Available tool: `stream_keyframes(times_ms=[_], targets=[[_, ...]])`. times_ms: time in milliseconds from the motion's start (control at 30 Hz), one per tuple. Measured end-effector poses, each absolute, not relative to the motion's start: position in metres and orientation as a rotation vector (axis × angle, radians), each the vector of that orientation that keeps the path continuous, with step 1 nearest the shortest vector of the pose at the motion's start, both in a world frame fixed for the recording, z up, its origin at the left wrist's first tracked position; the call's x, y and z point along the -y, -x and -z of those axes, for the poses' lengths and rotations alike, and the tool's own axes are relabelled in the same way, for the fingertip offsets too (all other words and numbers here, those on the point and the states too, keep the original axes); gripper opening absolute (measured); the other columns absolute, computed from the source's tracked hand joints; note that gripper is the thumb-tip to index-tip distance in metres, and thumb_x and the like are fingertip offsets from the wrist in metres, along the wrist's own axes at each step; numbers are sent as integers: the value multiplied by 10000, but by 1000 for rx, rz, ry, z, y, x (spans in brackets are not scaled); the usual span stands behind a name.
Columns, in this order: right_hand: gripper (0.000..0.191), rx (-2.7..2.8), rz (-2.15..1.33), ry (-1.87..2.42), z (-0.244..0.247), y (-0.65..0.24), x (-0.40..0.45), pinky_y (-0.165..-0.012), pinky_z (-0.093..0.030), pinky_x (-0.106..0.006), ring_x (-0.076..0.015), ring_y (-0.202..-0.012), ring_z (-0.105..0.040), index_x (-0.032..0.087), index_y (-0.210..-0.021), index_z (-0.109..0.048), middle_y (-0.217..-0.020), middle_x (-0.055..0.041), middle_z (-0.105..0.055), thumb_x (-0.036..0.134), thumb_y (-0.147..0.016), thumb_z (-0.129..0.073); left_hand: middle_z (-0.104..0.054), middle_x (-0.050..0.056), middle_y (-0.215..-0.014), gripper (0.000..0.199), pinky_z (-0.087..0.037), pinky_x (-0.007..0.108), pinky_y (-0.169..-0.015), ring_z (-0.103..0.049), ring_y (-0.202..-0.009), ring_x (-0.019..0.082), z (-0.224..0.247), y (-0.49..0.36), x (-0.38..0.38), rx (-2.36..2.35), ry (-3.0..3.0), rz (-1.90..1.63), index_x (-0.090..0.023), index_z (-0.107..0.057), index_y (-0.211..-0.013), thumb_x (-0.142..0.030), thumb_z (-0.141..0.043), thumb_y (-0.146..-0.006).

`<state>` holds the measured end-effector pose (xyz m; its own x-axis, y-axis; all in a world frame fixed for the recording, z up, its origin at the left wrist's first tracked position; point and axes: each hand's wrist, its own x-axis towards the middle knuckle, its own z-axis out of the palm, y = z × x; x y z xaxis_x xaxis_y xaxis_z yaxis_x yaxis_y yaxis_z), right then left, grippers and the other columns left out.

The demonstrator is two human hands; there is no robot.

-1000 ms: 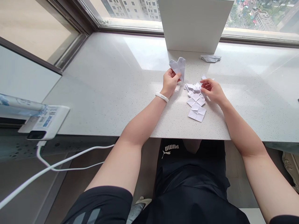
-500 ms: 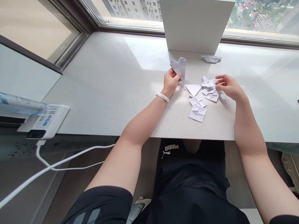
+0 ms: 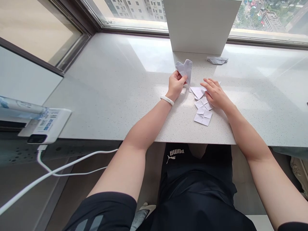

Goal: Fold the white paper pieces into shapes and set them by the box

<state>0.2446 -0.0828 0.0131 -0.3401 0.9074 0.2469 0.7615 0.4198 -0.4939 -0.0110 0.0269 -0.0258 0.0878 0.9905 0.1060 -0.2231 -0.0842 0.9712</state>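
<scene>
A white panel (image 3: 201, 25) blocks top centre, and paper squares (image 3: 203, 115) lie right of centre. The left hand (image 3: 175, 85) could probably pass over the stone counter (image 3: 108, 93) at upper left.

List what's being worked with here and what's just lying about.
Worked with: left hand holding a folded white paper heart; right hand on a folded paper triangle; folded paper squares.

Lying about: folded paper piece; white labelled device; white cable.

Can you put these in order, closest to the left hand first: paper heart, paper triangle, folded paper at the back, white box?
In the head view, from the left hand:
1. Paper heart: in it.
2. Paper triangle: just right.
3. Folded paper: back right.
4. White box: far left.
</scene>
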Motion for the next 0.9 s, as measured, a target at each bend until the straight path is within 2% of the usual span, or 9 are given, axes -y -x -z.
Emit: stream_keyframes(times_ms=[100, 233, 333, 433, 567, 667, 733, 833, 900], targets=[[515, 2198, -403, 1424, -2, -247, 75, -1478, -427, -873, -502, -1683, -616, 339, -1683, -781, -1734, -156, -783, 403, -1209, -589, -949, 155, -1371, 380, -697, 558, -1302, -839, -1549, 395, 28, 11, -28, -915, -1176, -1305, -247, -816, -1284, -374, -1021, -991], [475, 2145, -378, 1466, 5, -258, 69, -1383, -503, -862, -520, -1468, -696, 286, -1579, -841, -1536, -202, -852, 411, -1146, -694, -958, 135, -1388, 329, -716, 532, -1281, -856, -1512, 373, 29, 11, -29, -911, -1151, -1311, -252, -814, -1270, -325, -1004, -1012], [478, 2099, -423, 1535, 0, -261, 74, -1321, -553, -795, -491, -1378, -705, 246, -1544, -860, -1396, -208, -857, 338, -1093, -733, -954, 139, -1416, 289, -722, 521, -1271, -864, -1496, 365, 25, 11, -26, -928, -1143, -1303, -250, -809, -1260, -295, -990, -1039], [385, 2059, -494, 1586, -5, -261, 79, -1275, -581, -717, -454, -1327, -707, 248, -1414, -909, -1287, -186, -847, 290, -1068, -745, -955, 146, -1408, 295, -703, 537, -1299, -843, -1539, 370, 20, 11, -23, -948, -1130, -1293, -242, -809, -1274, -288, -995, -1049], [138, 1943, -566, 1551, -9, -260, 79, -1187, -620, -622, -387, -1199, -745, 262, -1104, -906, -1162, -141, -859, 304, -1039, -791, -970, 110, -1338, 272, -673, 562, -1338, -778, -1639, 378, 17, 10, -22, -936, -1102, -1303, -246, -826, -1256, -302, -1003, -1058], [136, 1786, -662, 1470, -13, -260, 77, -1056, -654, -536, -325, -1068, -784, 259, -1049, -884, -1093, -104, -879, 371, -1042, -807, -976, 65, -1295, 205, -656, 568, -1360, -744, -1671, 381, 18, 8, -21, -910, -1099, -1304, -268, -853, -1234, -345, -982, -1095], [171, 1682, -681, 1396, -16, -258, 77, -1016, -663, -499, -303, -1051, -808, 262, -1065, -888, -1093, -87, -895, 422, -1032, -836, -973, 69, -1326, 278, -665, 580, -1353, -767, -1642, 389, 19, 4, -18, -887, -1102, -1300, -273, -861, -1275, -375, -1014, -1067], [228, 1588, -678, 1307, -19, -250, 79, -1056, -681, -493, -297, -1076, -835, 271, -1052, -889, -1090, -71, -912, 490, -994, -914, -961, 109, -1410, 465, -704, 561, -1309, -820, -1575, 393, 20, -5, -6, -830, -1117, -1284, -277, -860, -1369, -418, -1081, -984], [266, 1574, -723, 1286, -18, -243, 81, -1081, -694, -500, -304, -1087, -848, 271, -1037, -891, -1073, -68, -918, 520, -973, -956, -958, 123, -1429, 501, -710, 543, -1301, -834, -1558, 392, 20, -11, 2, -789, -1129, -1264, -272, -868, -1392, -423, -1087, -967]])
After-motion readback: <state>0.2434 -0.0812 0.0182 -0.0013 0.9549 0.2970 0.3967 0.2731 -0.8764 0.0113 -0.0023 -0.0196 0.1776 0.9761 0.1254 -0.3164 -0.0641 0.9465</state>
